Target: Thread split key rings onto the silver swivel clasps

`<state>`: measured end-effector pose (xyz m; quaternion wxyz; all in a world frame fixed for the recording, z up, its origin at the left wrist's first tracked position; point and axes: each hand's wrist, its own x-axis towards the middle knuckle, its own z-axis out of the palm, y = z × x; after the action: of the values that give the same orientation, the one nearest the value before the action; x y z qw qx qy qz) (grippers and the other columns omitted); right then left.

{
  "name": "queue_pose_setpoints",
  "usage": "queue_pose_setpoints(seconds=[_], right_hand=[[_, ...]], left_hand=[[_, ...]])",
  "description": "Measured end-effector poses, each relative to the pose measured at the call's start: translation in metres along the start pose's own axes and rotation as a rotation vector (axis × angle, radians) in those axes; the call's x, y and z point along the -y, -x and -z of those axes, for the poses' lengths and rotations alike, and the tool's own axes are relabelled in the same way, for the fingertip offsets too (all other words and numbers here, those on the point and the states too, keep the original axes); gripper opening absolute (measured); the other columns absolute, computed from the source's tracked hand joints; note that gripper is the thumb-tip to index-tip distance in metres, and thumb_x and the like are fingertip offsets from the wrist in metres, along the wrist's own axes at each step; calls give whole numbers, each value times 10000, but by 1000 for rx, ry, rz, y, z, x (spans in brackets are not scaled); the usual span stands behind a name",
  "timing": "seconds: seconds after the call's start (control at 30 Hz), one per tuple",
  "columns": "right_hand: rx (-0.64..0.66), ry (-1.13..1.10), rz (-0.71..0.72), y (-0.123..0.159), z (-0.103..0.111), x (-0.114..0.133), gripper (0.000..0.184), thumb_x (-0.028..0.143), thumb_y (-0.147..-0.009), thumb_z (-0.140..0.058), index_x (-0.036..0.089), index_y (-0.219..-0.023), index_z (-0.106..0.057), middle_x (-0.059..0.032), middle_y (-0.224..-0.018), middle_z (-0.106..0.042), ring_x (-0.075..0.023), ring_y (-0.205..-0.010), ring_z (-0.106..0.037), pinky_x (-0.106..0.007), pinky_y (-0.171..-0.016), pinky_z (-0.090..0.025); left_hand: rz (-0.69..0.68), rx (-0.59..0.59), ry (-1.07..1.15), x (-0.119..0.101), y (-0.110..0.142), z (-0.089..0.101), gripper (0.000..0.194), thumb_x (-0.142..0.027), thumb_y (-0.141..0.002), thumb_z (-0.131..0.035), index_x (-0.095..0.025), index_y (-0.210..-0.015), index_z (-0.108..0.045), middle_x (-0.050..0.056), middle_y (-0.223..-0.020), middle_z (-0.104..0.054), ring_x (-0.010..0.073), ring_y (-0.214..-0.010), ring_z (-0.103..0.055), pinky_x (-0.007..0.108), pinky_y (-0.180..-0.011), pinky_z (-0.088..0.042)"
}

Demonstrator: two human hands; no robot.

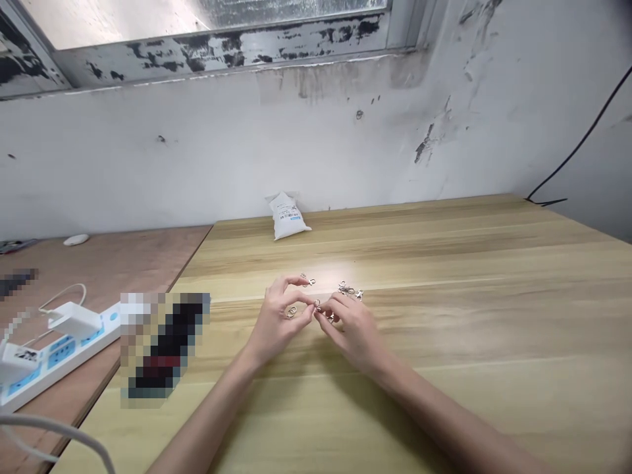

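The bare left hand (279,317) and right hand (353,334) are held low over a pale wood-grain table top (444,263), with their fingertips meeting near the middle. A small silver metal clasp (316,304) is pinched at the right fingertips, so the grip of that hand is closed. The left thumb is pressed up beside the clasp, but whether the clasp is also held by the left hand cannot be told. The left fingers are curled, and a small silver oval ring (292,311) is seen against them; whether it is gripped cannot be told.

More small silver clasps are scattered on the table top: a loose heap (348,288) lies just beyond the right hand, a single clasp (309,282) lies just beyond the left fingertips, and another clasp (330,318) is partly hidden beneath the right fingers.

Well beyond the hands, a white plastic sachet (289,217) stands near the wall. To the left, a reddish-brown plywood table (103,270) is butted against the pale table, and a white power strip with blue panels (59,349) is laid on it. A blurred, pixelated patch (162,345) hides whatever lies at the near corner. A thin black cable (577,138) runs down the white, peeling wall (247,151).
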<state>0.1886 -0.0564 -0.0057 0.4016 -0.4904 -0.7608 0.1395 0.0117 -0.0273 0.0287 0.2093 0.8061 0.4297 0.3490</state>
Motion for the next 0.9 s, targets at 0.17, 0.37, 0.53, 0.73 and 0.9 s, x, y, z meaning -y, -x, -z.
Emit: queue_pose_setpoints(seconds=[0.17, 0.37, 0.53, 0.73, 0.9], right_hand=[[171, -679, -335, -6, 6, 5, 187, 321, -842, -600, 194, -706, -614, -3, -681, -571, -143, -630, -491, -275, -603, -379], [288, -1060, -599, -16, 14, -6, 269, 383, -806, -549, 169, -653, -605, -26, -617, -576, -133, -552, -504, -277, -554, -434], [48, -920, -547, -18, 29, -12, 364, 454, -889, -477, 184, -1047, -661, -53, -806, -672, -148, -596, -534, -306, -603, -466], [-4, 204, 164, -9, 15, 1, 212, 300, -919, -555, 193, -1069, -658, -78, -932, -676, -185, -781, -604, -311, -702, -425], [-85, 645, 392, -5, 2, -1, 119, 154, -912, -544, 169, -853, -645, -28, -744, -636, -179, -714, -558, -317, -669, -344]], left_hand=[[-169, -72, -269, 3, 0, -2, 104, -235, -869, -603, -251, -812, -689, 49, -1178, -626, 257, -1129, -552, 471, -1044, -345], [-367, -133, -478, 2, -1, -3, 157, -144, -846, -589, -277, -830, -672, 20, -1176, -663, 246, -1120, -569, 495, -1124, -251], [-243, -97, -395, 3, 0, -2, 108, -165, -821, -614, -254, -789, -666, 40, -1182, -640, 266, -1131, -549, 501, -1083, -289], [-6, 4, -199, 2, 1, -4, 73, -205, -827, -626, -232, -770, -661, 40, -1174, -622, 270, -1164, -523, 472, -988, -356], [79, 65, -85, 0, 1, -5, 114, -208, -834, -619, -229, -728, -656, 28, -1174, -614, 251, -1190, -518, 469, -1033, -336]])
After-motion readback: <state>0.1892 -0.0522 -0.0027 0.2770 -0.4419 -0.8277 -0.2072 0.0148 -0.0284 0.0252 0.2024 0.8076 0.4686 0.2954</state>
